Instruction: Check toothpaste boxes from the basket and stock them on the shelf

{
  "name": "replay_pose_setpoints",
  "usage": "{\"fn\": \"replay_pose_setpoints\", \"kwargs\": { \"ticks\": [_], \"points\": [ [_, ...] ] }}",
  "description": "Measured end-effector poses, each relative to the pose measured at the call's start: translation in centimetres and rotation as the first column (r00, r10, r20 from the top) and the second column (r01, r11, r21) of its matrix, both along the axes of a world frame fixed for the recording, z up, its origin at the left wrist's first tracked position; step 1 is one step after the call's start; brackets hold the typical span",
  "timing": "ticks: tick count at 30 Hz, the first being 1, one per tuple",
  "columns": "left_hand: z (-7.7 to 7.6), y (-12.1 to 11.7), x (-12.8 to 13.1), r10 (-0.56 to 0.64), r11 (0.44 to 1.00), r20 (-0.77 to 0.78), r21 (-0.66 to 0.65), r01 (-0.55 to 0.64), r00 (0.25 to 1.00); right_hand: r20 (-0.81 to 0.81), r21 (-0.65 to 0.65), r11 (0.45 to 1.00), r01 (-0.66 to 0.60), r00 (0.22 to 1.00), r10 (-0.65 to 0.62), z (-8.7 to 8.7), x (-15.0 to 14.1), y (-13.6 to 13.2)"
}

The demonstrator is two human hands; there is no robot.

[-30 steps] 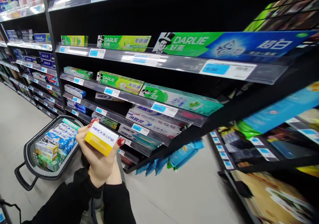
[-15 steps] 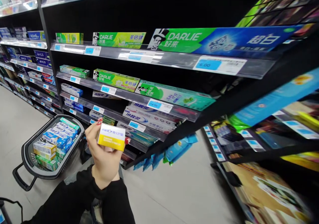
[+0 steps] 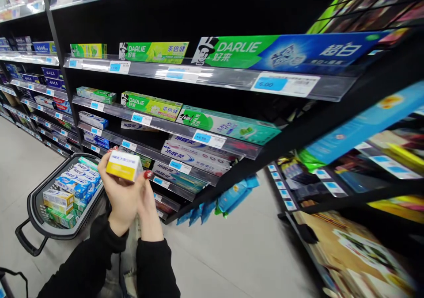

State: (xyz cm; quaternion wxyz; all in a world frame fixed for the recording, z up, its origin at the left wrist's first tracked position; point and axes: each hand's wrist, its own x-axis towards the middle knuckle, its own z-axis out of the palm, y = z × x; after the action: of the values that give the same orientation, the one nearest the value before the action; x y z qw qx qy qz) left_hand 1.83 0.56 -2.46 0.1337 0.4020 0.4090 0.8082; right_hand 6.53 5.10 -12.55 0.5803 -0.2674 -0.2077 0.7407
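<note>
A white and yellow toothpaste box [image 3: 123, 166], seen end-on, is held up in front of the lower shelves. My left hand [image 3: 116, 196] wraps around its left side and underside. My right hand [image 3: 147, 198] presses against the box's right side, with a red thumbnail showing; most of its other fingers are hidden behind the box and the left hand. To the left on the floor is a grey basket with a black rim [image 3: 36, 222], holding several toothpaste boxes [image 3: 77, 178] in blue, white, yellow and green.
Ahead, a black shelf rack carries green Darlie toothpaste boxes [image 3: 150, 105] and white toothpaste boxes [image 3: 195, 156] behind clear price-tag strips [image 3: 212, 139]. Blue packets [image 3: 236, 196] hang at the rack's end. Another shelf unit [image 3: 308, 209] stands at right across the grey floor [image 3: 232, 254].
The toothpaste box has moved left and slightly up, tilting a little so its side shows. My hands, earlier overlapping, are further apart at the wrists. The view has shifted slightly.
</note>
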Motion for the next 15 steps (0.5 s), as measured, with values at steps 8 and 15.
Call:
{"fn": "replay_pose_setpoints", "kwargs": {
  "ticks": [8,15],
  "points": [
    [-0.9,3.7,-5.2,-0.388,0.901,0.597,0.084,0.425,0.702,0.114,0.026,0.958,0.285,0.951,-0.286,5.1,6.2,-1.5],
    [-1.3,4.1,-5.9,-0.433,0.868,0.706,0.157,0.472,0.561,0.291,0.147,0.929,0.341,0.882,-0.370,7.9,5.9,-3.4]
  ]
}}
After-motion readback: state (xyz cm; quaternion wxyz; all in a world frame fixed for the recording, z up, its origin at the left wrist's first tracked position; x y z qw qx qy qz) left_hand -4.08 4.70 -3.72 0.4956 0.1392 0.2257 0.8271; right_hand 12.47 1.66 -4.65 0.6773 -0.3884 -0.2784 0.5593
